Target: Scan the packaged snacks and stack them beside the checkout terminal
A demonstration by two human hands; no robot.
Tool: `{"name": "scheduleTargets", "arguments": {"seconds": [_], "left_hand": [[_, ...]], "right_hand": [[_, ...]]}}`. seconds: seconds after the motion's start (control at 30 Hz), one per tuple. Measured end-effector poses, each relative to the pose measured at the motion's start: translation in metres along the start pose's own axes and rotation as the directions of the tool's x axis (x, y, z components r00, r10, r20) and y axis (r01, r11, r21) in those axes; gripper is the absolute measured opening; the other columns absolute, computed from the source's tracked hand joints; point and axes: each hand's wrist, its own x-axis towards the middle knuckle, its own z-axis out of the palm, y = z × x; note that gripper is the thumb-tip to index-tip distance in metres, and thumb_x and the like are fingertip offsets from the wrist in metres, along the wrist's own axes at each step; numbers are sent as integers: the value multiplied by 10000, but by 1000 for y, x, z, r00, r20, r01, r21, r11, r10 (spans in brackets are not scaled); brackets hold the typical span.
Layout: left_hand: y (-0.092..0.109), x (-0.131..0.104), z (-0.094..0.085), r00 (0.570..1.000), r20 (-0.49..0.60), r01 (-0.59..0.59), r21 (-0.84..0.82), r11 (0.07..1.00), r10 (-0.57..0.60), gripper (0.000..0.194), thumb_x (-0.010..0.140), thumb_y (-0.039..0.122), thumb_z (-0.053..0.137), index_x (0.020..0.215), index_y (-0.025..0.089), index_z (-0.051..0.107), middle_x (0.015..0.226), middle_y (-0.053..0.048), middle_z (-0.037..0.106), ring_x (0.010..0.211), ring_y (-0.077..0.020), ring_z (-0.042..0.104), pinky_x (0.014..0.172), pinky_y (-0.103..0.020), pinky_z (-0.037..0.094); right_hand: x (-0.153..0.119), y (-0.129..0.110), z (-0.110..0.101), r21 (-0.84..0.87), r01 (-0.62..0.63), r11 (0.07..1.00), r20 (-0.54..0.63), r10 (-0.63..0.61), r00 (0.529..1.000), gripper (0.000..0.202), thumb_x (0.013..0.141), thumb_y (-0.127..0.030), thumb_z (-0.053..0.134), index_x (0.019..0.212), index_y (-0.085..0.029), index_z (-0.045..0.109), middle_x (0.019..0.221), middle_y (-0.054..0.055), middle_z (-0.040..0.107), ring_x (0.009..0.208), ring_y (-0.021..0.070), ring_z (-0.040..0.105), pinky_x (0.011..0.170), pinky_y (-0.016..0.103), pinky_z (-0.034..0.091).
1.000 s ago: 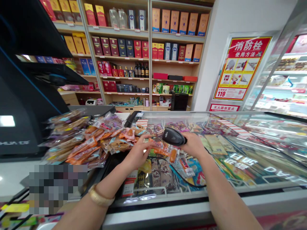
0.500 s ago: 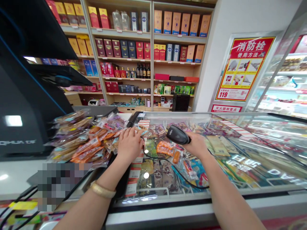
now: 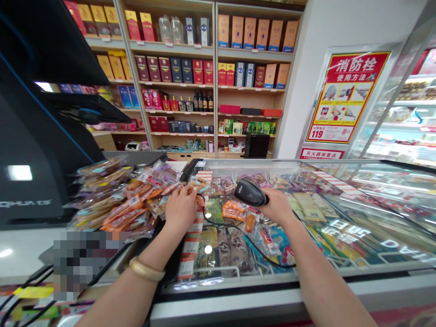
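Observation:
My right hand (image 3: 276, 206) is wrapped round the handle of a black barcode scanner (image 3: 250, 192), held over the freezer's glass top with its head pointing left. My left hand (image 3: 181, 205) rests at the right edge of a pile of wrapped snacks (image 3: 126, 211), its fingers curled down; what they hold, if anything, is hidden. Orange-wrapped sausages (image 3: 234, 209) and a few small clear packs (image 3: 268, 238) lie on the glass below the scanner. The scanner's black cable (image 3: 254, 243) loops between my two hands.
A dark checkout machine (image 3: 30, 145) stands at the left. The glass-topped freezer (image 3: 225, 287) spans the middle and right. Behind are shelves of boxed bottles (image 3: 183, 85) and a red wall poster (image 3: 349, 97).
My left hand's fingers have curled in more, and the hand has shifted slightly left and down. The scanner in my right hand has moved a little to the left.

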Motion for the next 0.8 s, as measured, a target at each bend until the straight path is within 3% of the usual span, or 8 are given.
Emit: {"name": "scheduleTargets", "arguments": {"seconds": [0.17,0.3,0.5,0.63,0.8], "left_hand": [[-5,1,1,978,-200,4,-254,967,-57,281,902,254,443,1027,202,688,1118,-100,682,1015,-274,618,858,-393,485],[-2,-1,0,949,-295,-59,-510,858,-110,252,899,337,468,1041,182,606,948,-70,692,872,-214,648,791,-323,506],[4,-5,1,965,-263,-161,-655,738,-22,217,896,320,444,1040,191,544,1003,-68,681,915,-201,649,822,-317,503],[7,-7,2,975,-220,-164,-690,705,12,245,897,320,446,1084,186,531,1014,-69,668,874,-194,643,803,-318,501],[10,-9,2,980,-194,-164,-710,685,33,273,892,311,453,1125,183,518,1041,-68,657,887,-189,632,814,-316,492]], "right_hand": [[0,0,1,2,1,1000,11,-1,1000,152,715,-316,682,851,-253,710,856,33,746,777,210,675,647,264,426],[0,-4,-2,56,45,997,30,-46,998,203,719,-362,707,893,-259,720,860,34,749,778,207,676,657,261,432],[-2,-17,-5,152,157,976,76,-170,982,190,713,-213,645,887,-246,715,861,33,743,800,201,672,673,254,424],[-2,-21,-2,160,190,969,110,-209,972,100,692,-190,629,772,-218,681,771,32,715,742,186,653,638,241,404],[-2,-21,-2,173,196,965,126,-219,968,120,703,-189,611,795,-218,681,779,32,711,765,182,656,665,237,416]]}}
